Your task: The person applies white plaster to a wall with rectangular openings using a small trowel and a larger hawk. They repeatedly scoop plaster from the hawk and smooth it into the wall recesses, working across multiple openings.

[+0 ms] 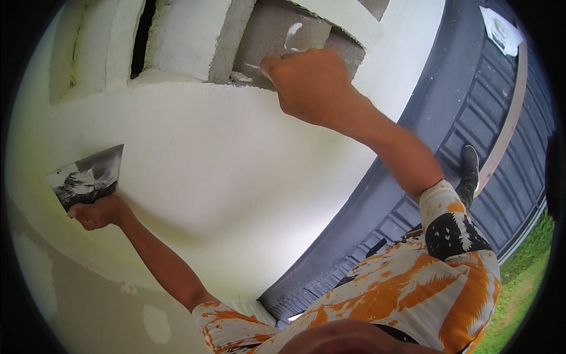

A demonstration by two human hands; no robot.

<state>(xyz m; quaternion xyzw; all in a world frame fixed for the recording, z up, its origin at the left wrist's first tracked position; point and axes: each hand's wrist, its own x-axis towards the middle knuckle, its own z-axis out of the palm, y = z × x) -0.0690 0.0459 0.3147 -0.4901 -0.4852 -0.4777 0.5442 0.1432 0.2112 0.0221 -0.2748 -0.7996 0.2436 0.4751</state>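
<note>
My left hand (95, 211) grips a wide putty knife (94, 169), its metal blade smeared with white and dark patches, held against or close to the pale wall (206, 165). My right hand (312, 85) is closed at a recessed opening (253, 41) in the upper wall, back of the hand toward me; whatever its fingers hold is hidden. The recess has rough grey surfaces with white smears and chipped plaster edges. Other narrow recesses (174, 41) run to its left, one of them a dark slot.
Grey ribbed metal roofing (513, 147) runs down the right, with a long wooden board (498, 152) on it. A white-smeared plate (502, 32) lies at the board's far end. My shoe (470, 165) is beside the board. Green grass (525, 259) shows beyond the roof edge.
</note>
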